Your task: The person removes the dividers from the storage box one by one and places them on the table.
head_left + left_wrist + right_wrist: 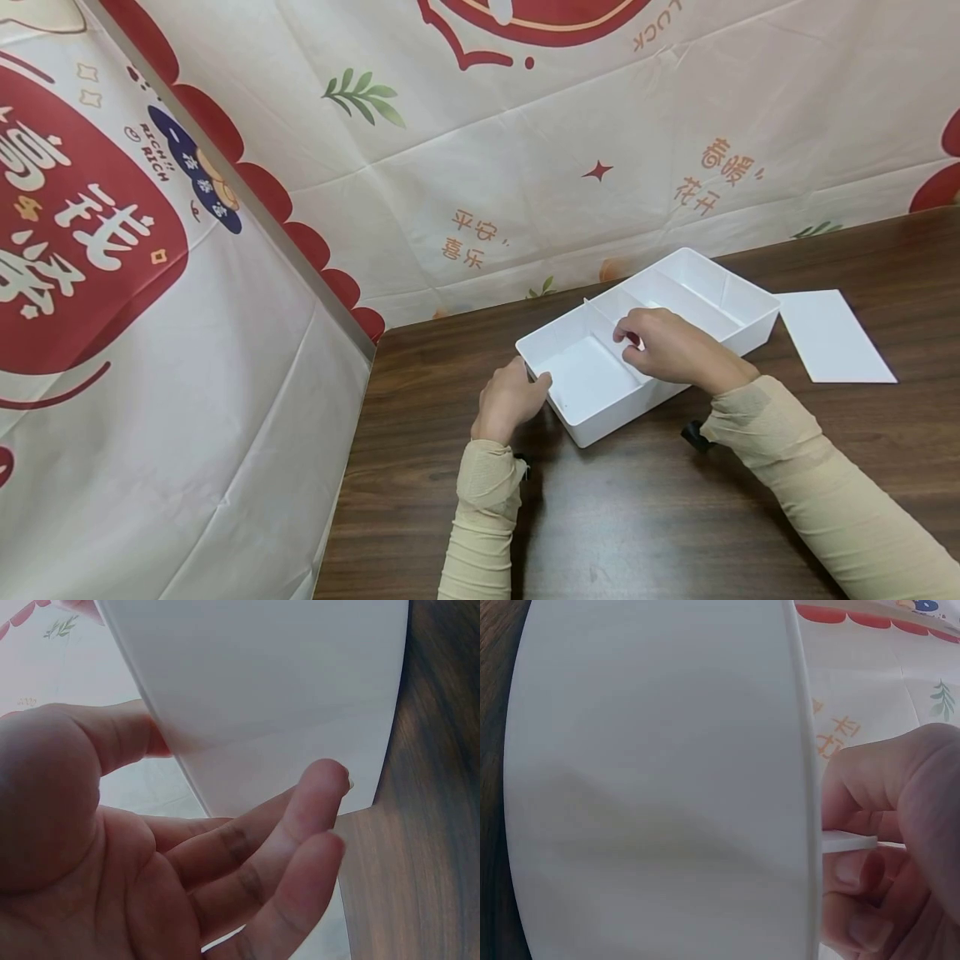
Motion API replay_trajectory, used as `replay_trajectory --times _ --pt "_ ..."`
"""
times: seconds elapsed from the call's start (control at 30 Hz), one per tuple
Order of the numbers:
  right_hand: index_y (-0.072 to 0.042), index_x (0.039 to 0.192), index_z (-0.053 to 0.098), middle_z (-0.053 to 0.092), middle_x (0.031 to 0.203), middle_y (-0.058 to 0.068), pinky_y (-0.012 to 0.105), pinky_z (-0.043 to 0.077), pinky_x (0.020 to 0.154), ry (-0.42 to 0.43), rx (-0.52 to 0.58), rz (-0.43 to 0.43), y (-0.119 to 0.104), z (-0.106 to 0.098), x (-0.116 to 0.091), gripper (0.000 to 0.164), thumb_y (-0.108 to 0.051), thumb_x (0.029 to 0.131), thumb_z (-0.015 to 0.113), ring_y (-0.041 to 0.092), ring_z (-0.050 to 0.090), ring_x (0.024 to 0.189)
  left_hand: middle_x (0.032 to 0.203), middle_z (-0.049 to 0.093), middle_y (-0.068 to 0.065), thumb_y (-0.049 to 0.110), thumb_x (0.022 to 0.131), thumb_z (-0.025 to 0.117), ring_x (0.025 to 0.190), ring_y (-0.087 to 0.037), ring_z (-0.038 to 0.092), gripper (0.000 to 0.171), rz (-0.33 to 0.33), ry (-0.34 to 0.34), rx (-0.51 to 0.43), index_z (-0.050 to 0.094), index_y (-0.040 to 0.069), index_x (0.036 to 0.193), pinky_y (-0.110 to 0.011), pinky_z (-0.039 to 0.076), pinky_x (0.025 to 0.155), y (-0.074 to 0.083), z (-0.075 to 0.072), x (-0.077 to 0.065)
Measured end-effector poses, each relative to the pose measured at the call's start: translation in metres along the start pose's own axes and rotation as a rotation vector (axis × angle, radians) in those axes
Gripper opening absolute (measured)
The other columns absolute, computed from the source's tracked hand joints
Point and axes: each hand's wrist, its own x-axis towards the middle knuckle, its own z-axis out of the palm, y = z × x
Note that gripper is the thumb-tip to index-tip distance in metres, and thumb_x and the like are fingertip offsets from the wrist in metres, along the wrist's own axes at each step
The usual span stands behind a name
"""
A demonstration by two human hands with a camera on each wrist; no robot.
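A shallow white box [618, 414] with partitions lies at an angle on the table. At its left end my left hand [512, 400] grips the wall. In the left wrist view the thumb hooks over the rim of the box [262, 667], with the fingers along the outside. My right hand [667, 346] reaches over the near long side and pinches a thin white divider [606, 331] inside. The right wrist view shows the edge of this divider [847, 841] between thumb and fingers. Much of the divider is hidden by the hand.
A flat white panel [836, 337] lies on the dark wood table [600, 525], right of the box. Another divider [686, 296] stands in the box's right part. A printed cloth backdrop [525, 208] hangs behind the table, and another cloth [247, 392] at the left.
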Motion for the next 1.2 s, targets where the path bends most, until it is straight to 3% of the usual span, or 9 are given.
replay_trajectory --times 0.2,0.63,1.03,1.2 --pt "0.006 0.089 0.067 0.062 0.074 0.01 0.041 0.047 0.064 -0.008 0.01 0.001 -0.0017 -0.0009 -0.0003 0.017 0.002 0.073 0.06 0.024 0.054 0.069 0.098 0.068 -0.011 0.041 0.09 0.05 0.078 -0.023 0.057 0.043 0.003 -0.003 0.0 0.059 0.006 0.114 -0.045 0.048 0.075 -0.0004 0.0002 -0.0001" --pt "0.007 0.102 0.069 0.067 0.091 0.021 0.041 0.047 0.066 -0.111 0.038 0.04 -0.0043 -0.0058 -0.0012 0.026 0.003 0.08 0.056 0.021 0.053 0.072 0.097 0.067 -0.01 0.041 0.091 0.05 0.079 -0.023 0.056 0.045 -0.001 -0.012 -0.001 0.059 0.005 0.116 -0.045 0.048 0.075 -0.0004 0.0004 0.0" --pt "0.009 0.1 0.068 0.064 0.084 0.019 0.042 0.048 0.066 -0.1 0.022 -0.01 -0.0072 -0.0057 -0.0019 0.027 0.006 0.079 0.052 0.022 0.054 0.071 0.097 0.067 -0.01 0.041 0.091 0.05 0.079 -0.023 0.056 0.044 0.001 -0.007 0.007 0.059 0.005 0.115 -0.045 0.048 0.076 -0.0001 0.0004 0.0001" --pt "0.01 0.1 0.068 0.065 0.089 0.021 0.049 0.051 0.074 -0.108 0.002 0.013 -0.0081 -0.0049 -0.0018 0.024 0.0 0.082 0.055 0.03 0.061 0.082 0.097 0.067 -0.01 0.041 0.091 0.05 0.079 -0.022 0.056 0.044 0.004 -0.005 0.007 0.059 0.005 0.116 -0.045 0.048 0.075 0.0001 0.0005 0.0"
